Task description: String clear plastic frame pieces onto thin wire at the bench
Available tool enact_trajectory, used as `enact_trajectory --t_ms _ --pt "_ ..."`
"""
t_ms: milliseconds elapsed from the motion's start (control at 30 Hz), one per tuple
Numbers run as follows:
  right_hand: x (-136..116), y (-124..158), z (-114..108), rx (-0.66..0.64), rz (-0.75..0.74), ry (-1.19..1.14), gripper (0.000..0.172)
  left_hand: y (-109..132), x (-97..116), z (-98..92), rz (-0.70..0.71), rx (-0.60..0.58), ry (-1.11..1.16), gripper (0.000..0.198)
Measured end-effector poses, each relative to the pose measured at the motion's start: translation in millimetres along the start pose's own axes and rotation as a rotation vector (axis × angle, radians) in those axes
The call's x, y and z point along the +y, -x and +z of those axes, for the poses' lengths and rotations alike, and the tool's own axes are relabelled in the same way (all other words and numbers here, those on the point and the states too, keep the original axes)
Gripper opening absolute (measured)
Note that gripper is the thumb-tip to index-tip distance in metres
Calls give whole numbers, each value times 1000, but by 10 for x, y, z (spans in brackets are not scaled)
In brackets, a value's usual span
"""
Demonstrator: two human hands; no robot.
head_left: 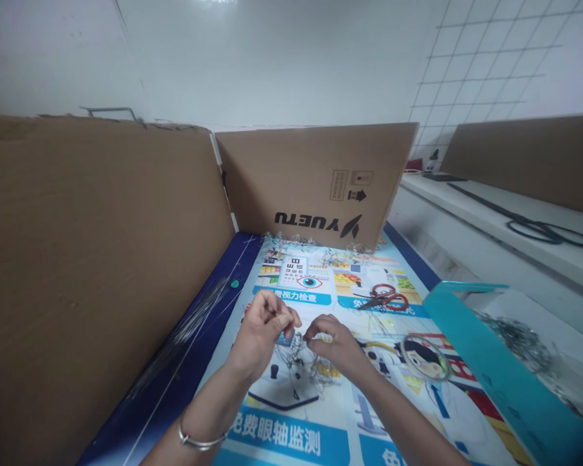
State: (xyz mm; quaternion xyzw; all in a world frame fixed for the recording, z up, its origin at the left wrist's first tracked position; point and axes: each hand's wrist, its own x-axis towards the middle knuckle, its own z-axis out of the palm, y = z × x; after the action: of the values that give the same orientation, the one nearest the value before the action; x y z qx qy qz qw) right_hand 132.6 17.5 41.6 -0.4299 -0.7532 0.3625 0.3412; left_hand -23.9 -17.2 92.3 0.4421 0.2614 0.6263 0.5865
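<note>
My left hand (262, 330) is closed in a pinch, thumb against fingers, over the middle of the printed mat (330, 388). A bangle circles that wrist. To its right my right hand (333, 340) is also pinched, fingertips pointing left. Between and just below the two sets of fingertips lies a loose tangle of thin wire (294, 353) with small clear bits on it. Both pinches appear to hold strands of this wire, though the exact ends are too fine to make out.
Red-handled scissors (386, 298) and a clear ring, perhaps a tape roll (425, 357), lie to the right. A teal box (510, 382) holds a wire heap. Straight wires (189, 323) lie left. Cardboard panels (315, 181) stand behind and left; black scissors (539, 228) rest on a ledge.
</note>
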Motion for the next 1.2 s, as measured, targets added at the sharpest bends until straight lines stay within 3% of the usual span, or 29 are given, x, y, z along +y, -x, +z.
enact_trajectory --t_ms 167,400,1200 --pt "-1 2 -4 16 -15 3 13 31 43 36 -37 -1 -23 26" --pt "-40 0 -25 1 -4 -14 13 35 151 9 35 21 -39 25" --pt "-20 5 2 -6 -11 -43 12 45 219 4 56 47 -62 25"
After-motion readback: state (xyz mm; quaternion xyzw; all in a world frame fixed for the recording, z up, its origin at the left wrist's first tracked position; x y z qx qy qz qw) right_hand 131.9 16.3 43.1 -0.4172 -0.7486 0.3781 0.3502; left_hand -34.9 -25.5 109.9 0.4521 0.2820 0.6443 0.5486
